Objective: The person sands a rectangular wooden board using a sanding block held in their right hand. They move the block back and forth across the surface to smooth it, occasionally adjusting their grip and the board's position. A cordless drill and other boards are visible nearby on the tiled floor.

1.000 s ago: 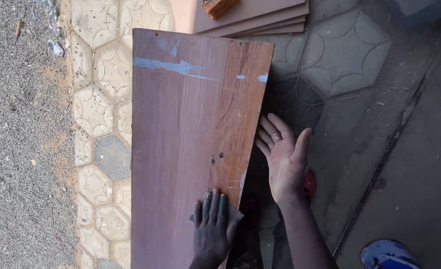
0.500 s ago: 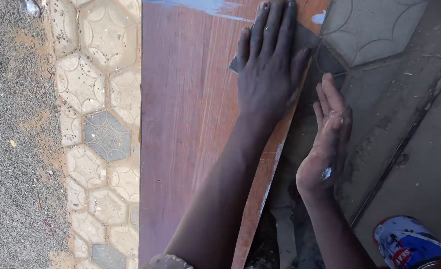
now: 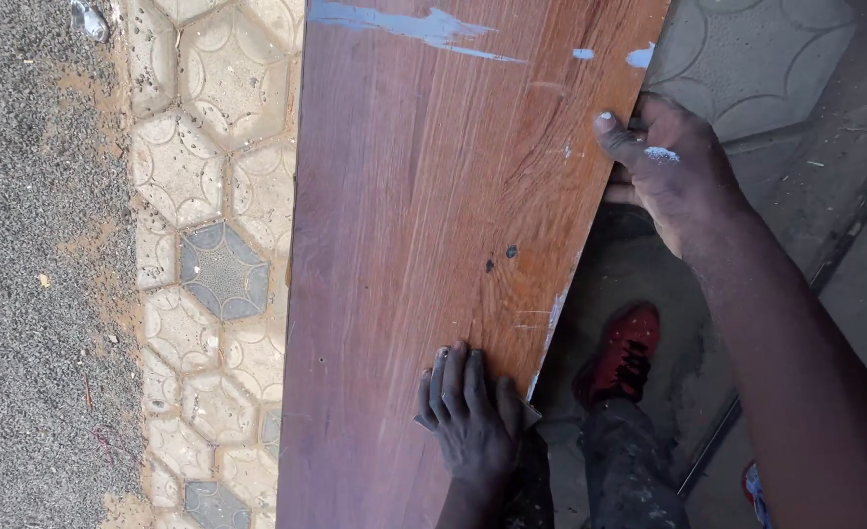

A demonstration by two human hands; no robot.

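A long reddish-brown wooden board (image 3: pixel 424 225) runs from the bottom of the view to the top, with pale blue-white paint smears (image 3: pixel 404 22) near its far end. My left hand (image 3: pixel 468 416) lies flat on the board close to its right edge, fingers together, pressing a small grey abrasive sheet (image 3: pixel 529 413) whose corners stick out from under the palm. Farther up, my right hand (image 3: pixel 664 162) grips the board's right edge, thumb on the top face and fingers curled beneath.
Pale hexagonal paving (image 3: pixel 218 264) borders the board on the left, with grey gravel (image 3: pixel 32 294) beyond it. Right of the board are my red shoe (image 3: pixel 625 353), a dark trouser leg (image 3: pixel 629 460) and grey patterned floor (image 3: pixel 776 69).
My left hand has slid back down the board from the far end to the near end. My right hand, open beside the edge before, now grips the board's edge.
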